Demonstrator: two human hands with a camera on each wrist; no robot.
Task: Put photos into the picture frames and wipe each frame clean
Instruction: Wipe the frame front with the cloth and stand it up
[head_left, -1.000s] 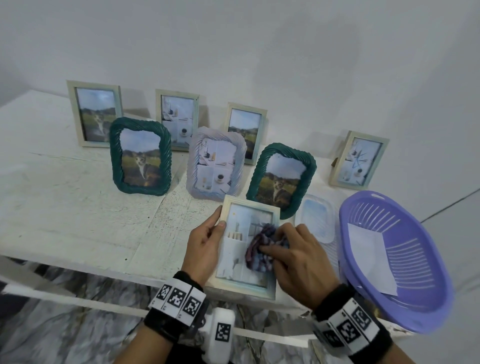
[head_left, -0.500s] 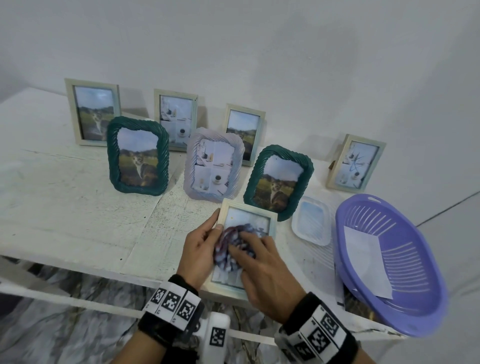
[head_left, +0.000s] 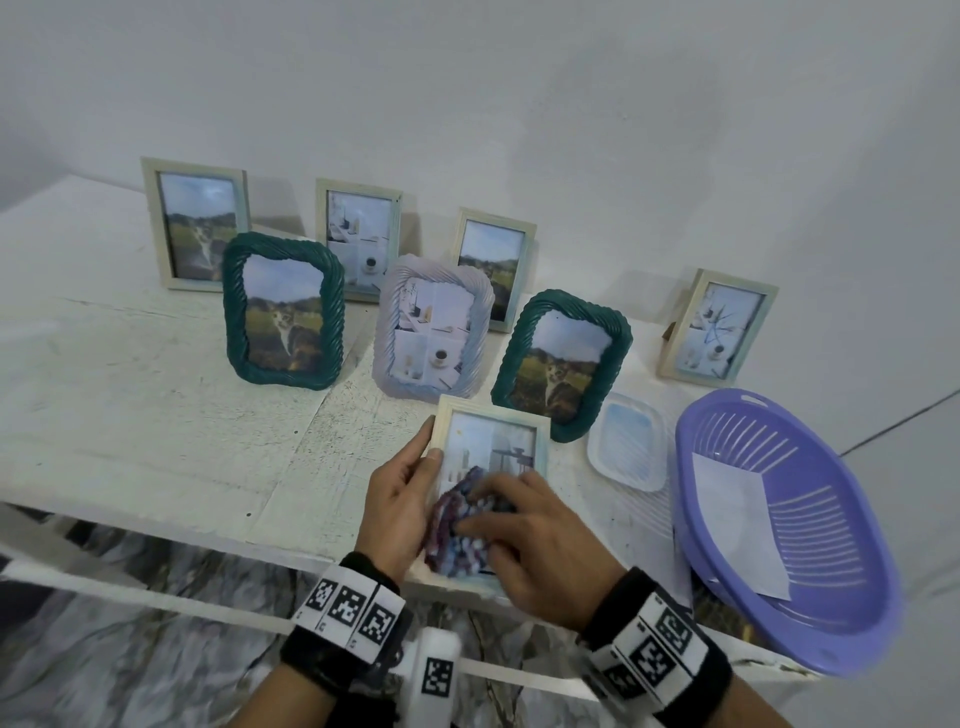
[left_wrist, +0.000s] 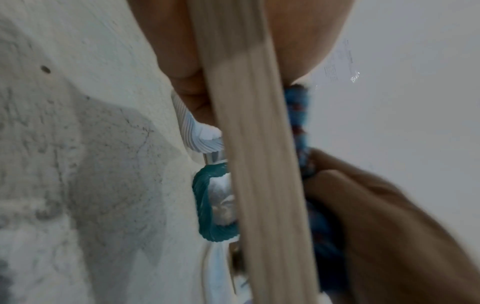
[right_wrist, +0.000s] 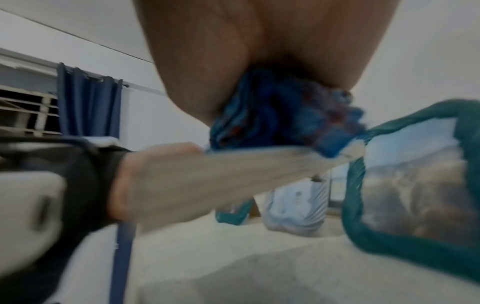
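A pale wooden picture frame (head_left: 492, 420) with a photo in it is tilted up over the table's front edge. My left hand (head_left: 402, 493) grips its left side, thumb on the front rim; the frame's edge (left_wrist: 257, 164) fills the left wrist view. My right hand (head_left: 530, 530) presses a bunched blue-and-red cloth (head_left: 457, 525) against the lower part of the glass, fingers curled over it. The cloth (right_wrist: 280, 115) also shows under my palm in the right wrist view, resting on the frame's edge (right_wrist: 207, 176).
Several filled frames stand behind: two green twisted ones (head_left: 283, 312) (head_left: 561, 364), a lilac one (head_left: 434, 327), and pale wooden ones (head_left: 195, 223) along the wall. A clear plastic lid (head_left: 628, 441) lies right of the held frame. A purple basket (head_left: 831, 597) with paper overhangs the right edge.
My right hand has wiped the cloth from the middle right of the glass across to the left and down to the lower part. The left hand keeps its grip on the frame.
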